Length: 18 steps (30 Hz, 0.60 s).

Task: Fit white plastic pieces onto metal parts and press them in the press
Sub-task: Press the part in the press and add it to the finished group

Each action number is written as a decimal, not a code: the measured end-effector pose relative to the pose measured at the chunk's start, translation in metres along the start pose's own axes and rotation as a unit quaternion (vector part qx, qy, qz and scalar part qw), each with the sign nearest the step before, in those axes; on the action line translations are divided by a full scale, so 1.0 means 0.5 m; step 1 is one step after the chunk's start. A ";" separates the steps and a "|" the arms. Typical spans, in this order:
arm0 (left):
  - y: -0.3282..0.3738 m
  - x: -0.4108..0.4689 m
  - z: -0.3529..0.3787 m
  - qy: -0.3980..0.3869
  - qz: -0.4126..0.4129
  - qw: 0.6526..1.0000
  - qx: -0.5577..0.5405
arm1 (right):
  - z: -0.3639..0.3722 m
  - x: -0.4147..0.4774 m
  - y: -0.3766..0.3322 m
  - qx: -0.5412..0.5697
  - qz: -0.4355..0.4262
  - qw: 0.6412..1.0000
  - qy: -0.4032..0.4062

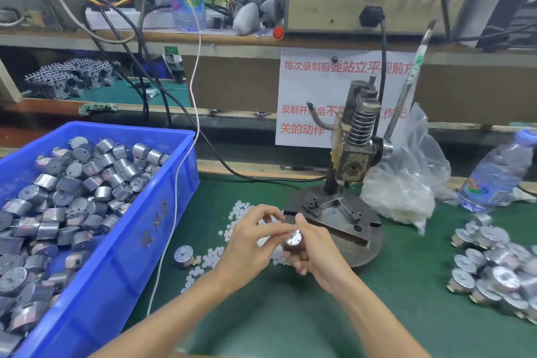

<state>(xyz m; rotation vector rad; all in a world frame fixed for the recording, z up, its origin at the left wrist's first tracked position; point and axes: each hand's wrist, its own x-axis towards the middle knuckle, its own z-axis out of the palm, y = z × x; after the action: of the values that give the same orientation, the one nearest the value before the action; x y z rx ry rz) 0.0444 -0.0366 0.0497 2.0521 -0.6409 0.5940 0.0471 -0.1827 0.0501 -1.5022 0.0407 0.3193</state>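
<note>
My right hand (315, 250) grips a round metal part (293, 240) from below, its shiny face turned up. My left hand (252, 237) reaches across it, fingertips pinched over the top of the part; whatever they pinch is too small and blurred to make out. Both hands hover just in front of the hand press (353, 151), whose round base plate (364, 244) lies right behind them. Small white plastic pieces (236, 213) are scattered over the green mat under and left of my hands. One loose metal part (184, 256) stands on the mat to the left.
A blue bin (162, 212) full of metal parts fills the left. A pile of metal parts (494, 264) lies at the right. A clear plastic bag (406, 183) sits behind the press, a water bottle (494, 174) beside it. A white cable (174, 212) drapes over the bin.
</note>
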 end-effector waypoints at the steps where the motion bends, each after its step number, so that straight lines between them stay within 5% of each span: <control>1: 0.001 0.005 0.003 -0.018 0.010 1.000 -0.001 | -0.006 0.002 -0.003 -0.012 0.011 1.000 0.002; 9: 0.021 0.100 0.053 -0.173 -0.071 0.978 -0.092 | -0.071 0.004 -0.011 0.022 0.053 0.996 0.069; 14: 0.019 0.128 0.132 -0.083 -0.154 0.983 -0.051 | -0.128 0.000 -0.014 -0.024 -0.032 0.985 0.167; 18: 0.030 0.134 0.188 -0.068 -0.149 0.986 0.012 | -0.156 0.005 -0.018 -0.242 -0.099 0.942 0.212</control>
<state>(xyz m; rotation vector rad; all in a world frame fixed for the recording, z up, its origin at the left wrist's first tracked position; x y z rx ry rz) 0.1008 -0.1382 0.0537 2.1717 -0.3940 0.2911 0.0648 -0.2594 0.0522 -2.0267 0.1612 -0.1783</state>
